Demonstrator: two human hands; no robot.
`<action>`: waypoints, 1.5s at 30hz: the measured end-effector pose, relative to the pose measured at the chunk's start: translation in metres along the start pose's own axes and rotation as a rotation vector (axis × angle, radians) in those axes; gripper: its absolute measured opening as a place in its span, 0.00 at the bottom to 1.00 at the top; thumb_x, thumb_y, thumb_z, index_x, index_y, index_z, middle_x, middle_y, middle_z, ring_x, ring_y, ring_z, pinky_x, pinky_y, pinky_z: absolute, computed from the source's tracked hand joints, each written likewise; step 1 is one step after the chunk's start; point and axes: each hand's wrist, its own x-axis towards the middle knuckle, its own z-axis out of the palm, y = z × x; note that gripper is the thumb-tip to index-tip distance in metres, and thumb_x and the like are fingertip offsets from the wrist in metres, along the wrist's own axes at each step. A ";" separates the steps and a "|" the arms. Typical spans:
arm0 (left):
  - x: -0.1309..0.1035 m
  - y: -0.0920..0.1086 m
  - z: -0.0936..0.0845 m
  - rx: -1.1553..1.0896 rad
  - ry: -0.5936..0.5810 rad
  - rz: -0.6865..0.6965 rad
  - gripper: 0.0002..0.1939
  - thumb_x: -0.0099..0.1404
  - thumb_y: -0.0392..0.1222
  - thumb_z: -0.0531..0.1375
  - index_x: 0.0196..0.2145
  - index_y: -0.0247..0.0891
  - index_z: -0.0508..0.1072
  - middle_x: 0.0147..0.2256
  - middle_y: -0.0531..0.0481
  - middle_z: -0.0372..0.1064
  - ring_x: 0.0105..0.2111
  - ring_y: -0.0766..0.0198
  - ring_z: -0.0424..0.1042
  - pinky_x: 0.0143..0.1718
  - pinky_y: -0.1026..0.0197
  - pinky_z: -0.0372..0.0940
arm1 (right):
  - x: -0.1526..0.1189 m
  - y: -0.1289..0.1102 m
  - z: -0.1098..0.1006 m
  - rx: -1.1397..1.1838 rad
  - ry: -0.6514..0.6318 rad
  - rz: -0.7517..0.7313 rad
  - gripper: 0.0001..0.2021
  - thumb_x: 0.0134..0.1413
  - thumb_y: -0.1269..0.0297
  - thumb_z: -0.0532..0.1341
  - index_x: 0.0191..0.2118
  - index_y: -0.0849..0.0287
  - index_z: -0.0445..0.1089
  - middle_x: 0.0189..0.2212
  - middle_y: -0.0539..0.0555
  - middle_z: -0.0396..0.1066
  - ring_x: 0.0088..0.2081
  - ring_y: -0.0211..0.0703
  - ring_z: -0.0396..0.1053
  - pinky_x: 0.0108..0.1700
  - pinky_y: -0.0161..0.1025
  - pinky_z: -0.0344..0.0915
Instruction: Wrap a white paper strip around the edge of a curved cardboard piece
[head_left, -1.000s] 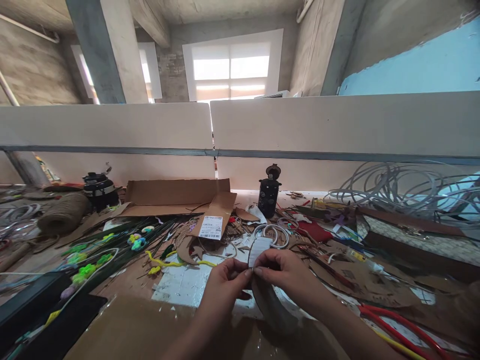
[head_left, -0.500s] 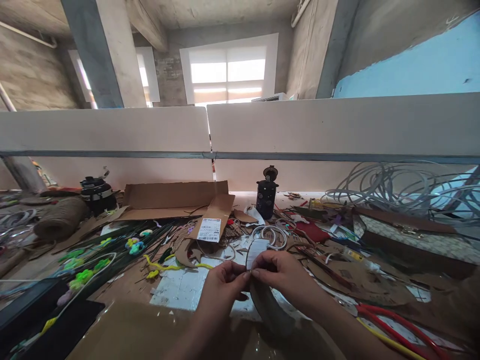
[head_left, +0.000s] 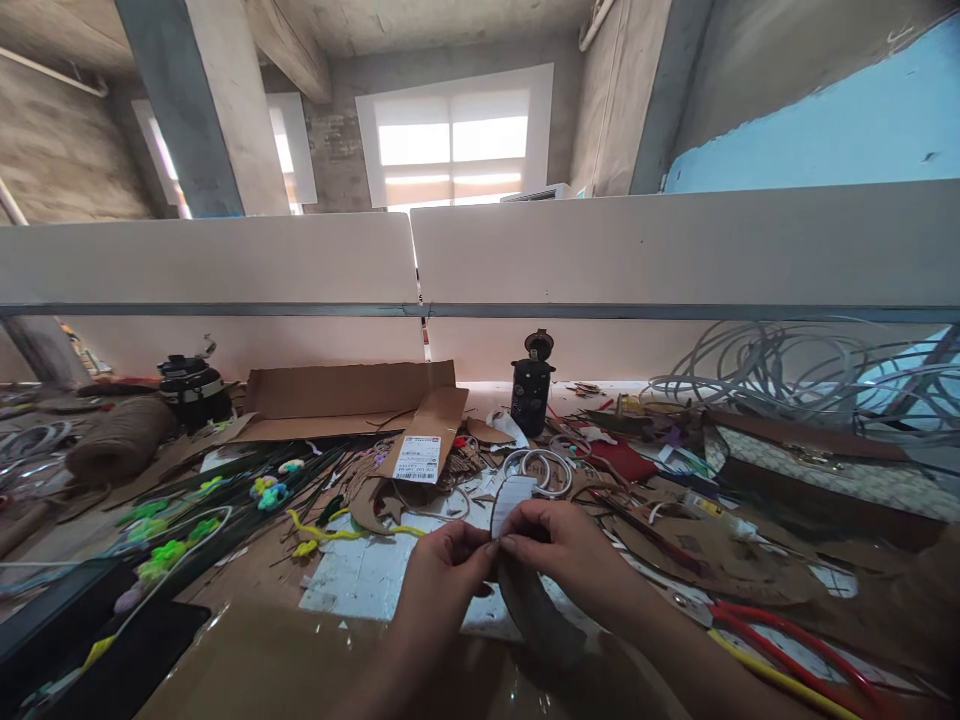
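Note:
Both hands meet over the front of the bench at a curved cardboard piece [head_left: 536, 605], whose upper end is pale and ridged and whose lower part is grey-brown. My right hand [head_left: 559, 545] grips it from the right, thumb and fingers closed. From the left, my left hand [head_left: 446, 570] pinches at its left edge, fingertips close to the right thumb. A thin dark line runs along that edge; whether it is a separate strand I cannot tell. Just beyond the hands lie white rings of cord [head_left: 551, 470] and a brown cardboard crescent [head_left: 367, 507].
Red-handled scissors [head_left: 787, 640] lie at the front right. Fuzzy flowers [head_left: 165, 555] and a twine spool [head_left: 116, 440] are at left. A labelled cardboard piece [head_left: 431, 440], a black bottle [head_left: 532, 395], a patterned bag [head_left: 817, 465] and coiled tubing [head_left: 795, 370] stand farther back.
The view has shifted very slightly. Both hands keep nearly the same grip on the curved cardboard piece.

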 end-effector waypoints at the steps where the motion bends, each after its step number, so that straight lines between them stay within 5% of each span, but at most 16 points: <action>1: 0.000 0.000 0.000 0.006 0.001 0.004 0.10 0.52 0.44 0.67 0.26 0.35 0.75 0.23 0.51 0.75 0.26 0.60 0.75 0.26 0.62 0.66 | 0.000 0.000 0.000 0.004 -0.002 0.002 0.05 0.48 0.67 0.60 0.28 0.60 0.73 0.25 0.50 0.71 0.30 0.41 0.67 0.32 0.35 0.58; 45: 0.001 0.001 -0.005 -0.051 -0.110 0.001 0.14 0.52 0.50 0.68 0.28 0.35 0.75 0.25 0.50 0.75 0.27 0.60 0.75 0.30 0.60 0.65 | 0.002 0.003 0.000 -0.032 0.018 -0.021 0.05 0.51 0.67 0.60 0.29 0.59 0.73 0.27 0.51 0.74 0.31 0.42 0.69 0.33 0.35 0.61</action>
